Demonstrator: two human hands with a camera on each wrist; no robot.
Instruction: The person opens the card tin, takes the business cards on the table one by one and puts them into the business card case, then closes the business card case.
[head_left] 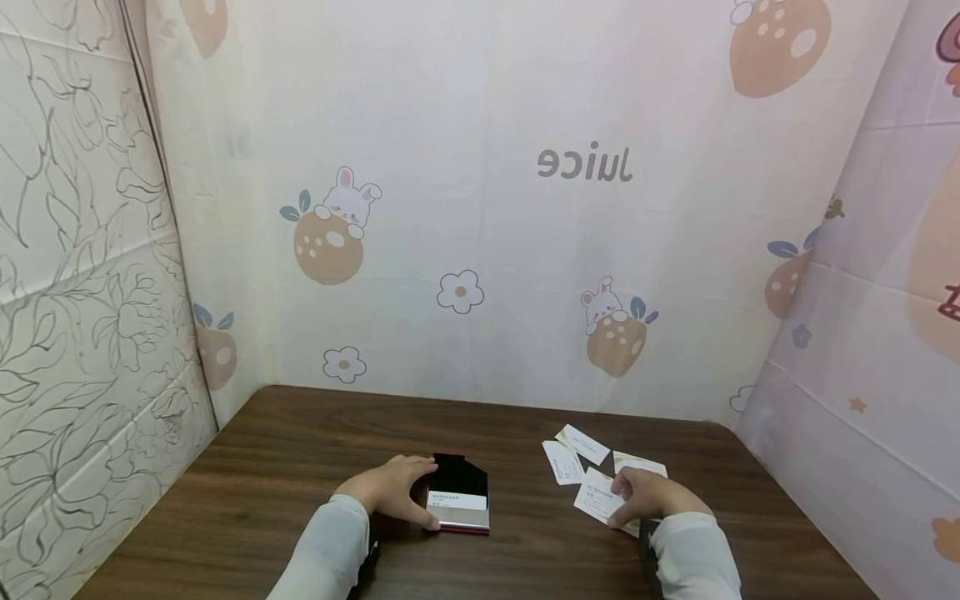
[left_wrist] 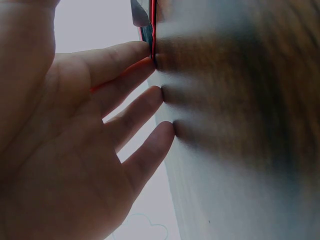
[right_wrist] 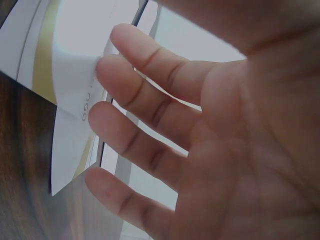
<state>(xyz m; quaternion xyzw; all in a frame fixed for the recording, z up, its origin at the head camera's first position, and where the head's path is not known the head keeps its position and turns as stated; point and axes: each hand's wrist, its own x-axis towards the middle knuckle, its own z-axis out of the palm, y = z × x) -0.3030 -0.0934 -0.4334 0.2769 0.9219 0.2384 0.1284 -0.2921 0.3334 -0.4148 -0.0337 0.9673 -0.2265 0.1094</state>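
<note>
A card case (head_left: 458, 520) lies on the table with its black flap (head_left: 459, 475) folded back and a white card (head_left: 457, 500) showing in it. My left hand (head_left: 393, 490) holds it along its left side, thumb at the near corner and forefinger by the flap. In the left wrist view its red edge (left_wrist: 153, 25) meets the fingertips (left_wrist: 145, 48). My right hand (head_left: 652, 496) pinches a business card (head_left: 594, 493) between thumb and forefinger, covering its right part. In the right wrist view, white cards with gold bands (right_wrist: 45, 45) lie by the fingertips (right_wrist: 102, 117).
More business cards lie on the table beyond the right hand: one at the left (head_left: 562, 462), one at the back (head_left: 585, 443) and one behind the fingers (head_left: 637, 462). The brown wooden table (head_left: 330, 425) backs onto a printed curtain (head_left: 480, 350), with curtains at both sides.
</note>
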